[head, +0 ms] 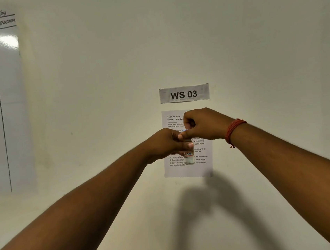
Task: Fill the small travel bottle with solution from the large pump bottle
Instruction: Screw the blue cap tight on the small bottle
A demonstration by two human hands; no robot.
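Left hand (166,143) gripped travel bottle (189,157) upright; right hand (202,124) pinched its cap (185,131). Pump bottle out of view; fill stage unclear.

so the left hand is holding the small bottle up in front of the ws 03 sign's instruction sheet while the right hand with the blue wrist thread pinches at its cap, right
Not quite: the wrist thread is red, not blue, as the head view shows. The rest holds: the left hand grips the small bottle in front of the instruction sheet below the WS 03 sign, and the right hand pinches at its cap.
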